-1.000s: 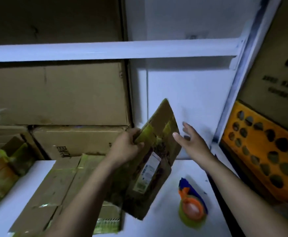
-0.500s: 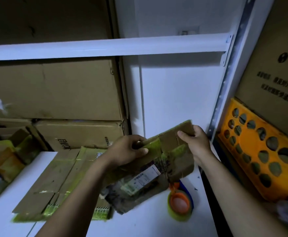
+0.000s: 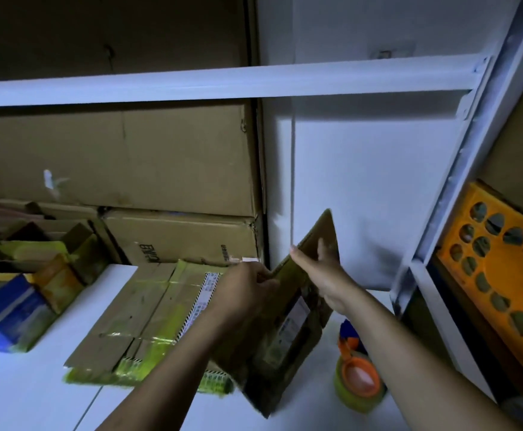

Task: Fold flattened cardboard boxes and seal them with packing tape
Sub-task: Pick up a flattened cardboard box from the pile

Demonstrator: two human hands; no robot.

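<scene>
Above the white table (image 3: 21, 384), a flattened cardboard box (image 3: 288, 337) is held on edge: top edge gripped by the curled left hand (image 3: 247, 290), raised flap pinched between right hand (image 3: 322, 275) thumb and fingers. Below that grip a tape roll (image 3: 358, 381) is seen; left of it, flattened boxes (image 3: 148, 318) are stacked.

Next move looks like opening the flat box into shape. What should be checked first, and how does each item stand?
1. Left hand grips the cardboard box at its edge: ok.
2. Right hand pinches the upper flap: ok.
3. Box lifted off the table: ok.
4. Box opened into shape: not ok, it looks flat.
5. Tape roll close by on the table: ok.
6. Bottom flaps free of old tape: cannot tell, too blurred.
</scene>
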